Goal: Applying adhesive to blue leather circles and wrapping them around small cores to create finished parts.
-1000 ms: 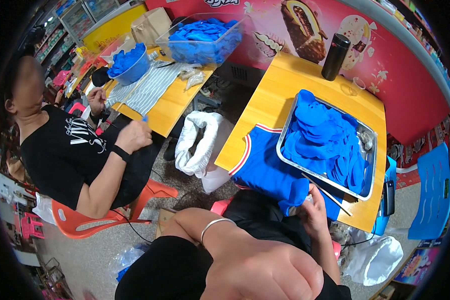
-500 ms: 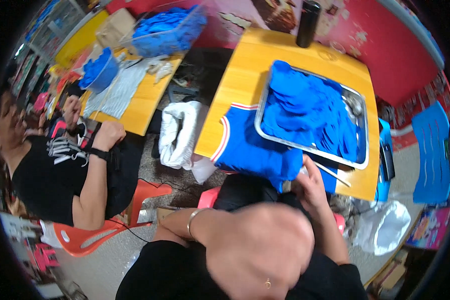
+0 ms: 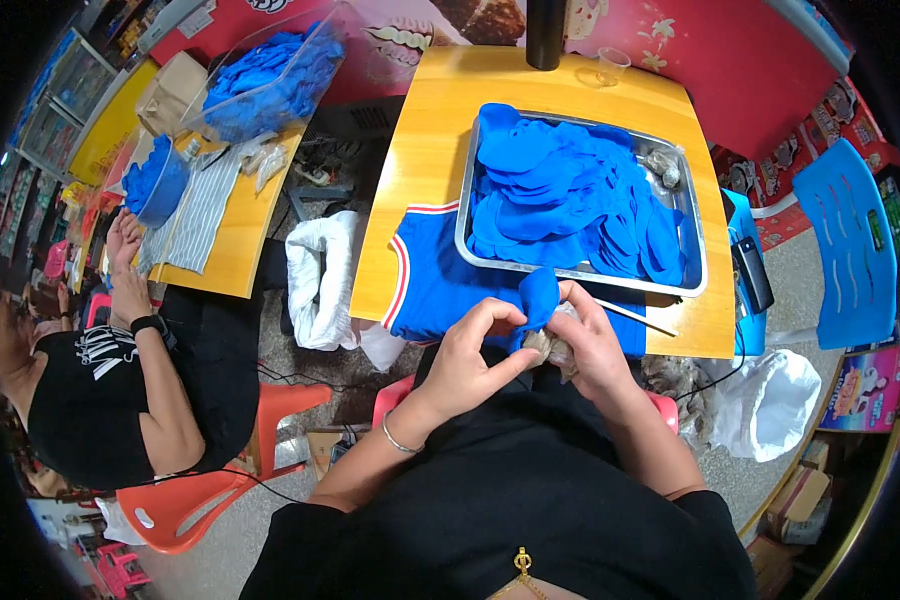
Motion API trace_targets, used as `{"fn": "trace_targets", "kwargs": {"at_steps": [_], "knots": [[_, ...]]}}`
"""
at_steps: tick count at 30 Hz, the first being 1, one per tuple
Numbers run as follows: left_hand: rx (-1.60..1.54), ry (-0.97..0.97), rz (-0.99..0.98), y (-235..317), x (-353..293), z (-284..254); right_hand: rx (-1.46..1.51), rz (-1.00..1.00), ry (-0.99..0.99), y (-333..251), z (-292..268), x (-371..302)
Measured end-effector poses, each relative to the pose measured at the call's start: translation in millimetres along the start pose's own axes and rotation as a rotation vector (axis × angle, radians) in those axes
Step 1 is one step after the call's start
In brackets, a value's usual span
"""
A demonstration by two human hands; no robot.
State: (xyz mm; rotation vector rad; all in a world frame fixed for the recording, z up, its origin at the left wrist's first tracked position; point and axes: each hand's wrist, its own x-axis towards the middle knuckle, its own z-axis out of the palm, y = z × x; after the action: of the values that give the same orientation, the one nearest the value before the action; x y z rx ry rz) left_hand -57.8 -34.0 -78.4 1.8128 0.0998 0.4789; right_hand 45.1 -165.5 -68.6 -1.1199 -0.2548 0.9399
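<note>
My left hand (image 3: 454, 366) pinches the edge of a small blue cloth piece (image 3: 540, 299) between thumb and forefinger. My right hand (image 3: 598, 352) grips the same piece from its other side, along with a crumpled, see-through bundle with greyish-brown contents (image 3: 550, 350), whose kind is not clear. Both hands are at the near table edge, just above my lap. Beneath and beyond them lies a blue garment (image 3: 428, 280) with red-and-white trim, spread flat on the table. A metal tray (image 3: 698, 262) heaped with flat blue cloth pieces (image 3: 560, 190) rests partly on that garment.
A thin white stick (image 3: 642, 318) lies right of my hands. Another clear bundle (image 3: 663, 166) sits in the tray's corner. A dark cylinder (image 3: 545, 35) and a clear cup (image 3: 612, 65) stand behind. At left, a person (image 3: 95, 400) sits by a second table (image 3: 232, 262).
My left hand, hidden before behind a blurred shape, now shows at the blue cloth piece. My right hand has stayed near the table edge. The view has shifted.
</note>
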Motion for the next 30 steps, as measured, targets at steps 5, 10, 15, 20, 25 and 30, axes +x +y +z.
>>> {"fn": "trace_targets", "kwargs": {"at_steps": [5,10,15,20,25,30], "knots": [[-0.097,-0.190,0.027,0,6,-9,0.159,0.168,0.059,-9,-2,-2],[-0.048,-0.319,0.073,-2,13,-9,0.312,0.249,-0.036,-4,-15,1],[0.043,-0.251,0.063,-6,17,-8,0.275,0.211,0.016,4,-11,-2],[-0.049,-0.003,-0.029,-15,12,0,-0.079,-0.162,0.000,8,-12,-5],[-0.066,-0.038,-0.036,-15,12,-3,-0.500,-0.290,-0.031,6,-17,-6],[-0.050,-0.175,0.032,-20,12,-9,-0.692,-0.358,-0.006,-1,-15,-6]]}}
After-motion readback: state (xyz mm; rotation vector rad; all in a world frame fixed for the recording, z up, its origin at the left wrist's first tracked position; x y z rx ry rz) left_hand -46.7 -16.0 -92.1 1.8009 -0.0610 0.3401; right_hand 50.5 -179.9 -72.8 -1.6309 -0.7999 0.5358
